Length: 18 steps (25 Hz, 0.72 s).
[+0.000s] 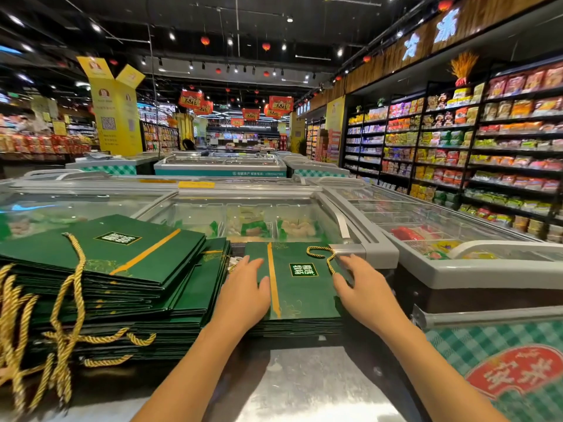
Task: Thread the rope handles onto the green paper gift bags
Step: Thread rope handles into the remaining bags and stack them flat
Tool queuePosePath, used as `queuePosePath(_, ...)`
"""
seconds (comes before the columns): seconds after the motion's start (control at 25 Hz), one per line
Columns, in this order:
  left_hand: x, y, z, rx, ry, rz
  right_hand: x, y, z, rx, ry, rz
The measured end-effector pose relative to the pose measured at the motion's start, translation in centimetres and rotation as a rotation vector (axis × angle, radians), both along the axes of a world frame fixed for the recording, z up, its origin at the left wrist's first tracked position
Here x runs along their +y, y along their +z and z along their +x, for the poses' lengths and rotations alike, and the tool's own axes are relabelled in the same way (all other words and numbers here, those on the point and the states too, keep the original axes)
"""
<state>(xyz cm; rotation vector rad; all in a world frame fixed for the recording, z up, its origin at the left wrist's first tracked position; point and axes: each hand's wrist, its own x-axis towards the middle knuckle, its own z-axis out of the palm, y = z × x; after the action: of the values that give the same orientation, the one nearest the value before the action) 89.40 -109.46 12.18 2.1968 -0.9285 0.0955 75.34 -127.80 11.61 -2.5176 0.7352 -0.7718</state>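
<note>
A flat green paper gift bag (300, 284) with a gold stripe tops a small stack in front of me. A gold rope handle (323, 257) loops over its far right corner. My left hand (243, 292) lies flat on the bag's left part, fingers straight. My right hand (362, 287) rests on the bag's right edge with spread fingers, beside the rope's end. A taller stack of green bags (122, 269) stands to the left, with gold ropes (68, 300) hanging over its near side.
The stacks sit on the glass lid of a chest freezer (213, 211). More freezers (441, 239) run to the right, and stocked shelves (487, 147) line the right aisle. A bare metal ledge (304, 385) lies between my forearms.
</note>
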Motion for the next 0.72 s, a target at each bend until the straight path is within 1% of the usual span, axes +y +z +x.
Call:
queuePosePath(0.04,-0.4,0.8,0.2,-0.068,-0.017,0.014,-0.1,0.8,0.6,-0.007,0.007,-0.045)
queuePosePath(0.08,-1.2,1.6,0.6,-0.139,-0.032,0.055,-0.2,1.6,1.4,0.028,0.027,-0.087)
queuePosePath(0.16,-3.0,2.6,1.8,-0.247,-0.061,0.209,-0.1,2.2,3.3,0.166,0.085,-0.154)
queuePosePath(0.24,-4.5,2.0,2.8,-0.267,-0.102,0.409,0.0,1.0,5.1,0.334,0.108,-0.177)
queuePosePath(0.32,-5.3,0.2,3.4,-0.245,-0.132,0.541,-0.1,-0.4,6.1,0.415,0.11,-0.163)
queuePosePath(0.44,-5.9,-2.0,4.1,-0.25,-0.105,0.571,-0.6,-1.3,6.8,0.472,0.114,-0.169)
queuePosePath(0.6,-6.5,-2.9,4.5,-0.239,-0.103,0.596,-1.3,-1.5,7.3,0.563,0.141,-0.139)
queuePosePath(0.72,-6.4,-3.0,4.3,-0.245,-0.095,0.575,-1.3,-2.0,7.4,0.55,0.133,-0.151)
